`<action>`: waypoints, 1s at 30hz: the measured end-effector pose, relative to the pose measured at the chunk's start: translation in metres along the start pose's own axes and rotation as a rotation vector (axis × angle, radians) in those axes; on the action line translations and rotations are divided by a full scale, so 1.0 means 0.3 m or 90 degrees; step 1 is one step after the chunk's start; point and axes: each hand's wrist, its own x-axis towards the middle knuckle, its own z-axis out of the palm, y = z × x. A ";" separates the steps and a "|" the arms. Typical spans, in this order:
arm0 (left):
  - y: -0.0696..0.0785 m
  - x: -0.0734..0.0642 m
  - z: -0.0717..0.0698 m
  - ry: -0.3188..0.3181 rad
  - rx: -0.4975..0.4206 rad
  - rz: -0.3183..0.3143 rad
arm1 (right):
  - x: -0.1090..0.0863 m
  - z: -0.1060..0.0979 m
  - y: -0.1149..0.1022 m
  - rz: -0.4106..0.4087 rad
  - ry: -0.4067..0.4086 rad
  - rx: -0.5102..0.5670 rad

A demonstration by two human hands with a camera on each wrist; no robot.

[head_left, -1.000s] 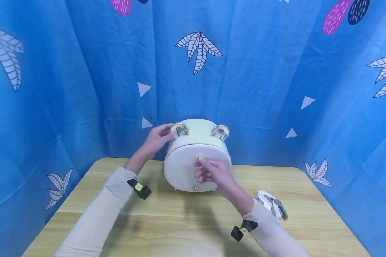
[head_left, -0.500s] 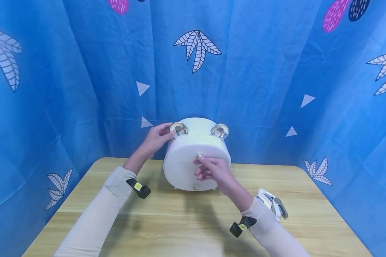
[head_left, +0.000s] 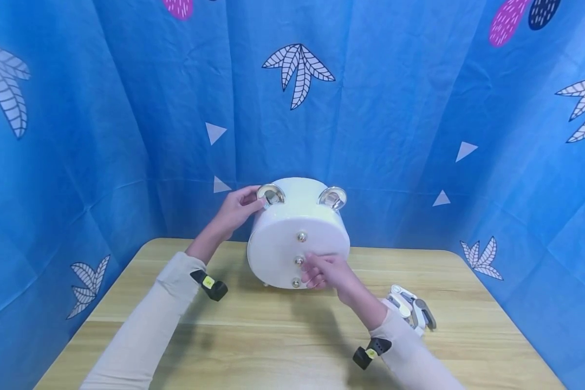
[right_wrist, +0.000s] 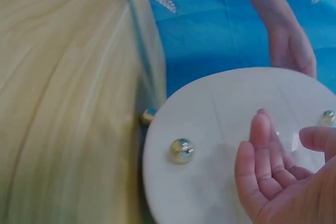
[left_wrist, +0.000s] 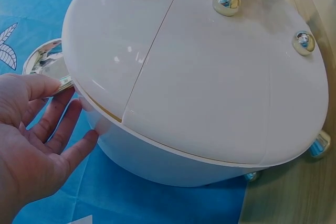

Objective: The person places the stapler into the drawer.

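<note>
A white oval storage box (head_left: 273,252) with two shiny gold ears stands at the back of the table. Three round gold knobs run down its front: a top knob (head_left: 301,236), a middle knob (head_left: 299,260) and a bottom knob (head_left: 296,283). My left hand (head_left: 235,212) pinches the left ear (left_wrist: 47,64), thumb on one side and fingers behind. In front of the box, my right hand (head_left: 327,272) has its fingertips close by the middle knob. In the right wrist view its thumb and loosely bent fingers (right_wrist: 261,135) are apart, holding nothing.
On the wooden table (head_left: 253,346), a folded white-and-grey object (head_left: 411,309) lies right of the box, partly behind my right forearm. A blue patterned curtain (head_left: 390,108) encloses the back and sides. Small gold feet (left_wrist: 319,144) support the box.
My right hand has let go of the top knob and moved down beside the middle knob. The gold line along the front's upper edge has disappeared. My left hand stays on the ear.
</note>
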 end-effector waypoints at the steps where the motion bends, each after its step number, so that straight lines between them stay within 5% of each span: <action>1: 0.000 0.000 0.000 0.000 0.000 -0.001 | 0.003 -0.002 0.009 0.008 -0.006 -0.002; 10: 0.006 -0.002 0.004 0.001 -0.007 -0.002 | 0.033 -0.005 0.038 0.066 -0.115 0.047; 19: 0.004 0.000 0.002 0.002 -0.006 -0.003 | 0.034 0.011 0.026 0.069 -0.089 0.096; 30: 0.005 0.001 0.001 0.001 0.004 0.003 | -0.036 0.037 0.031 0.027 -0.075 0.030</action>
